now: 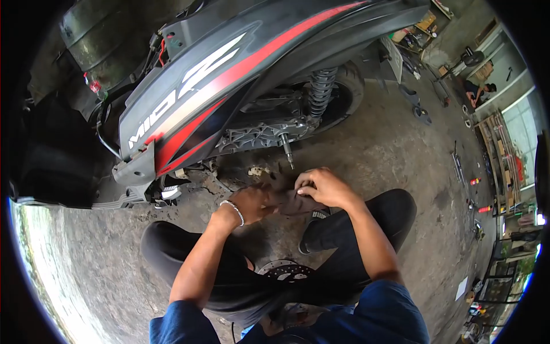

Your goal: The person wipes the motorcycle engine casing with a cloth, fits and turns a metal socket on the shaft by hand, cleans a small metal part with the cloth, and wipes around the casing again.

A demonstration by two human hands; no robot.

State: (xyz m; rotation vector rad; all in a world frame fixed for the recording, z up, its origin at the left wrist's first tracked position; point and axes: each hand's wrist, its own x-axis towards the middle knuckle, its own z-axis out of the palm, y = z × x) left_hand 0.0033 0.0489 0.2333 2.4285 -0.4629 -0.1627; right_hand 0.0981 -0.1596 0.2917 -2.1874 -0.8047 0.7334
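Note:
Between my two hands hangs a dark brown cloth [295,204], below the bare metal shaft [286,150] that sticks out from the scooter's engine case [252,136]. My left hand [256,202], with a beaded bracelet on the wrist, is closed on the cloth's left side and somewhat blurred. My right hand [318,186] pinches its upper right part between thumb and fingers. The black, white and red scooter body panel [200,80] stands above both hands. A perforated brake disc [285,269] lies on the floor between my legs.
The rear wheel [349,94] and shock spring [323,92] are beyond my right hand. Long tools [458,166] and red bottles [484,210] lie on the floor at right. Another person [478,92] crouches at the far upper right. A metal drum [103,37] stands upper left.

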